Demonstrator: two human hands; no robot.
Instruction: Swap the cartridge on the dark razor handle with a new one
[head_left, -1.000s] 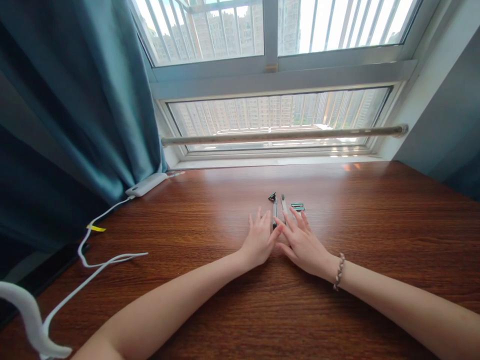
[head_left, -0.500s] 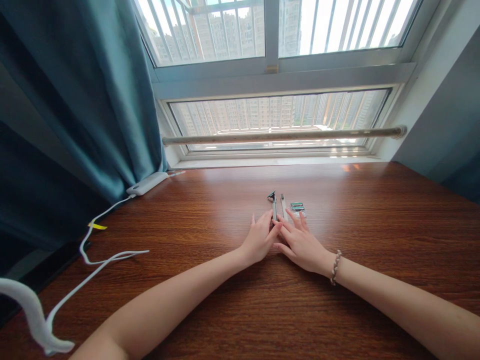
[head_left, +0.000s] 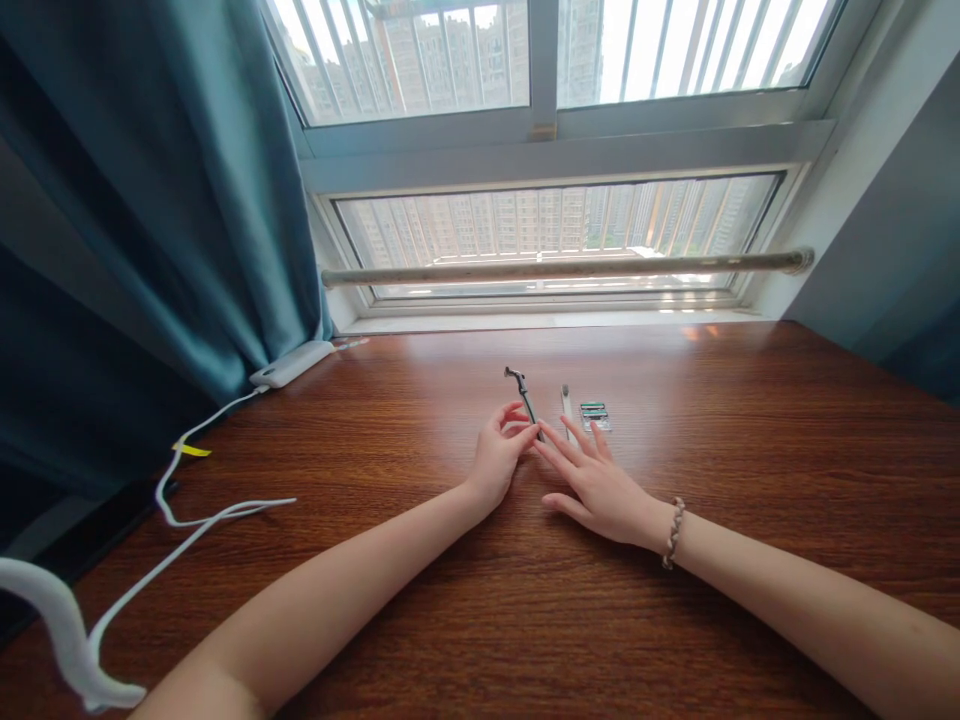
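Observation:
My left hand (head_left: 498,457) pinches the handle of a razor (head_left: 529,402), its head tilted up and to the left. Fingers spread, my right hand (head_left: 595,487) rests low over the table, its fingertips close to the lower end of the razor; whether they touch it I cannot tell. Just beyond those fingers lies a slim, light-coloured toothbrush-like stick (head_left: 566,403) with a dark tip, partly covered by the hand. To its right is a small clear pack of razor cartridges (head_left: 595,415) with green strips.
The brown wooden table (head_left: 420,620) runs up to the window with a horizontal rail (head_left: 570,269). On the left, a white power strip or adapter (head_left: 292,365) lies by the blue curtain (head_left: 217,200), with a white cable (head_left: 169,480) trailing from it.
My left hand has lifted the razor and turned it, so its head now points further left. My right hand stays almost in place, fingers still spread.

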